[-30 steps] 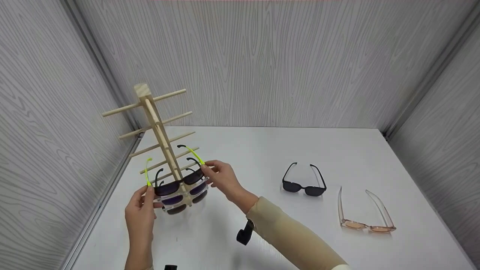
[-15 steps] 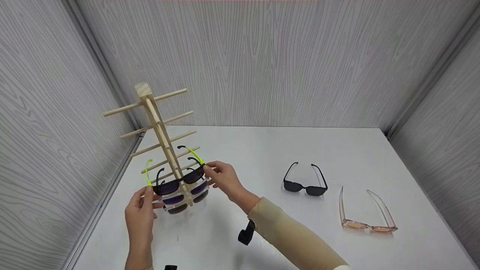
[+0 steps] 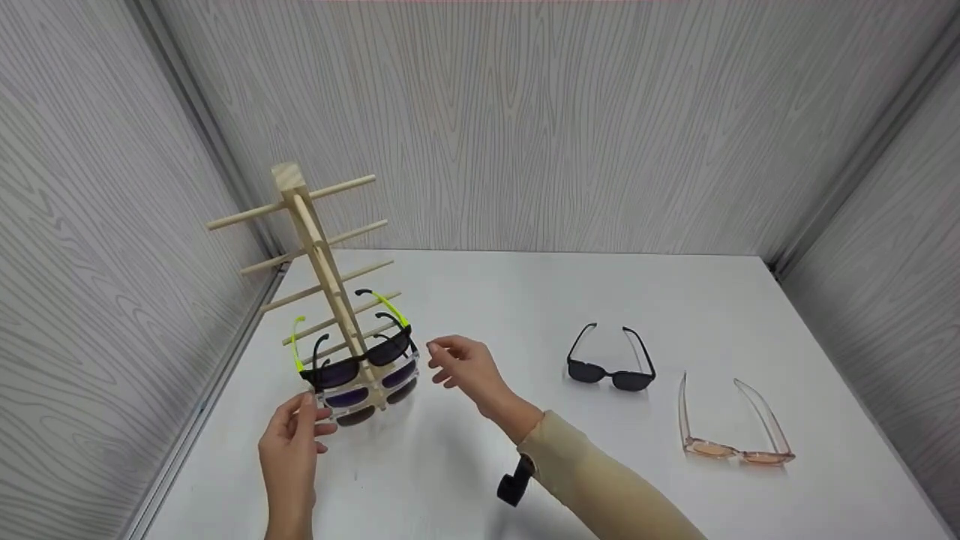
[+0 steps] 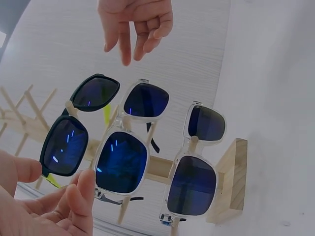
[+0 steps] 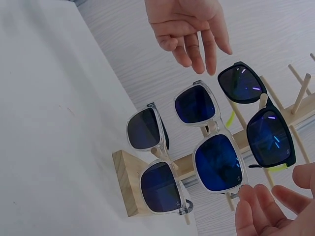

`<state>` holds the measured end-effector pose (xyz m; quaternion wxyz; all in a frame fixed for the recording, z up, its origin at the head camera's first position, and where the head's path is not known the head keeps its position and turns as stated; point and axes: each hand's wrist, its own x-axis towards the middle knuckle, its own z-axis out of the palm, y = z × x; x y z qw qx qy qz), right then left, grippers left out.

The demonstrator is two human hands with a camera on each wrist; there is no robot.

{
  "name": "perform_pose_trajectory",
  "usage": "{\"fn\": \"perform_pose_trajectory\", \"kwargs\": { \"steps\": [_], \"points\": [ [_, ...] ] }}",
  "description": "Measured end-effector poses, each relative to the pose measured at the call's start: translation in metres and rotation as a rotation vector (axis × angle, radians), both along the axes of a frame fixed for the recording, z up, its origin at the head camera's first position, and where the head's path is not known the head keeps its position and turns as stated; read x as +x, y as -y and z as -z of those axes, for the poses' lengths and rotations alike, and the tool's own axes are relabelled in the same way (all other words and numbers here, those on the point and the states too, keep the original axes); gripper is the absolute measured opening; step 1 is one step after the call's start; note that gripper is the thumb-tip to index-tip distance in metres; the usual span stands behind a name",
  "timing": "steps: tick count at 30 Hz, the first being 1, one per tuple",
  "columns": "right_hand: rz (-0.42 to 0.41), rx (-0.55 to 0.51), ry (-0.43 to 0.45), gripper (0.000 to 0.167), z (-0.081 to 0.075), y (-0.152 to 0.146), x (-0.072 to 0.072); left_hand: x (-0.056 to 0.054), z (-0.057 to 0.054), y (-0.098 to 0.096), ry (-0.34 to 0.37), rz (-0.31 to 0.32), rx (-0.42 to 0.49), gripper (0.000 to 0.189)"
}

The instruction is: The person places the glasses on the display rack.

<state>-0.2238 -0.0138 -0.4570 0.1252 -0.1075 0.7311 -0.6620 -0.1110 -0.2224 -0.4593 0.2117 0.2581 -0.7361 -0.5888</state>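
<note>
Black-framed sunglasses (image 3: 360, 361) with yellow-green temples hang on the wooden glasses rack (image 3: 322, 262). Below them on the same rack are two clear-framed pairs, the upper clear sunglasses (image 4: 121, 162) and the lower clear sunglasses (image 5: 161, 187), all with dark bluish lenses. My left hand (image 3: 294, 442) is just below the left end of the black frame, fingers loosely bent and holding nothing. To the right of the rack, my right hand (image 3: 469, 371) hovers apart from the glasses, its fingers relaxed. The left wrist view shows the left thumb (image 4: 27, 169) close beside the black frame.
Black sunglasses (image 3: 609, 375) lie on the white table (image 3: 495, 300) right of the rack, temples pointing back. Farther right lie glasses with a pinkish clear frame (image 3: 735, 452). Upper rack pegs (image 3: 341, 187) stick out bare. Grey wood-grain panels (image 3: 480, 127) enclose the table.
Both hands have let go of the black sunglasses with yellow-green temples, which stay on the rack. The right hand has moved right and down, the left slightly down.
</note>
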Motion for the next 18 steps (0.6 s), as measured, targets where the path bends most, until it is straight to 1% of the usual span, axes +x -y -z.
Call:
{"fn": "perform_pose_trajectory", "kwargs": {
  "steps": [6,11,18],
  "points": [
    [0.014,-0.019,0.021,0.032,0.008,-0.012,0.004,0.001,0.004,-0.009,0.005,0.012,0.028,0.039],
    [0.012,-0.036,0.050,0.029,0.011,-0.023,0.009,0.001,0.009,-0.014,0.018,0.047,0.052,0.039],
    [0.012,-0.047,0.040,0.027,-0.006,-0.040,0.030,-0.001,0.015,-0.023,0.037,0.099,0.086,0.037]
  ]
}}
